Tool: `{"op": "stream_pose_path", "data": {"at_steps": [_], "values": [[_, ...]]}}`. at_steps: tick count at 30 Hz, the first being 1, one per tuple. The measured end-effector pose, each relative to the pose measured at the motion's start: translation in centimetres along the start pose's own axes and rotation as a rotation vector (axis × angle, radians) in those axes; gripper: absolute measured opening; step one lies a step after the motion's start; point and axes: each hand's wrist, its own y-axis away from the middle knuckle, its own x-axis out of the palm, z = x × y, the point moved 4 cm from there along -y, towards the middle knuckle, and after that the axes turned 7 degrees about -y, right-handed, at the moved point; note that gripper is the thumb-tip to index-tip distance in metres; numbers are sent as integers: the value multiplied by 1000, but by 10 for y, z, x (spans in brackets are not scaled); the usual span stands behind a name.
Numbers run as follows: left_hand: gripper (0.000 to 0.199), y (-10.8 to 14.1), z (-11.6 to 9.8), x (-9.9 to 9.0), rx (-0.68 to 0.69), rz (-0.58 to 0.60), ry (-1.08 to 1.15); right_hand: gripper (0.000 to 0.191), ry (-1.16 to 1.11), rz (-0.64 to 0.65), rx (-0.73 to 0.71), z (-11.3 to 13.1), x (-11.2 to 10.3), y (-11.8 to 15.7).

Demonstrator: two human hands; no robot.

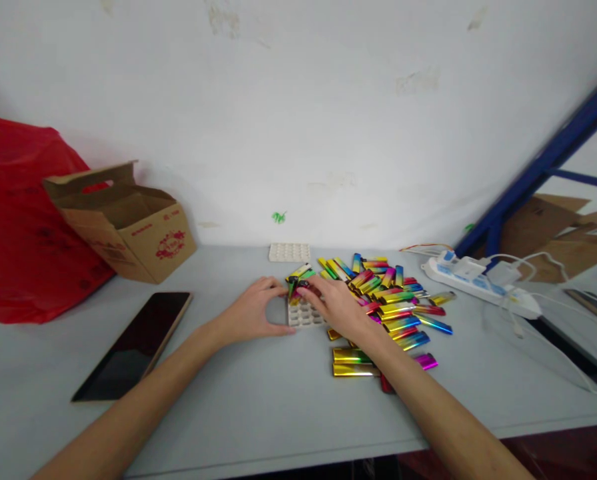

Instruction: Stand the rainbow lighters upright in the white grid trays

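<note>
A white tray with rows of holes [306, 316] lies on the table between my hands. Several lighters [298, 275] with black tops stand in its far part. My left hand [248, 308] curves round the tray's left side, thumb at the near corner and fingertips beside the standing lighters. Over the tray, my right hand [336, 305] pinches a lighter [305, 285] by its top; the fingers partly hide it. To the right, a heap of shiny multicoloured lighters [396, 297] spreads under and beyond my right forearm.
A second white holed tray [289, 252] lies by the wall. Left are a dark tablet [136, 347], an open cardboard box [128, 227] and a red plastic bag [28, 227]. A power strip with cables [483, 283] lies right, near a blue metal frame [538, 167].
</note>
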Motion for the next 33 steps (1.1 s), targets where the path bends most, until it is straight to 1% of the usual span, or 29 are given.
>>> {"op": "stream_pose_path", "data": {"at_steps": [3,5,6,8,10,12,15,16,17,19,22,24,26,28,30,33], "values": [[64,0,-1,0,7,-2,-3,26,169,63,18,6,3,-2],[64,-1,0,0,4,-2,-4,32,248,89,25,10,2,-4],[64,-1,1,0,1,-6,-3,34,251,99,28,12,-1,-4],[65,-1,3,1,-4,-15,-2,32,186,100,21,13,-13,-3],[66,-1,4,1,-2,-24,-4,27,83,64,-2,11,-32,5],[67,0,4,1,-6,-26,-4,21,19,16,-28,7,-57,23],[67,0,4,0,-16,-19,-3,18,28,12,-25,0,-91,68],[67,-1,4,0,-15,-18,-6,17,49,23,-3,-2,-100,86],[67,-1,4,0,-11,-17,-11,16,66,63,40,-3,-106,105],[67,-2,3,0,-2,-21,-21,16,70,91,81,-3,-115,140],[68,-4,3,1,2,-25,-27,15,66,116,166,0,-114,180],[67,-5,2,2,2,-23,-28,24,100,111,210,3,-106,194],[66,-5,1,1,2,-31,-28,40,147,100,208,6,-93,198],[65,-5,-1,0,5,-39,-28,49,194,71,164,6,-82,197],[65,-4,-2,-1,9,-42,-27,47,236,25,104,5,-73,193],[66,-4,-1,0,7,-34,-26,40,283,-20,22,1,-68,192]]}}
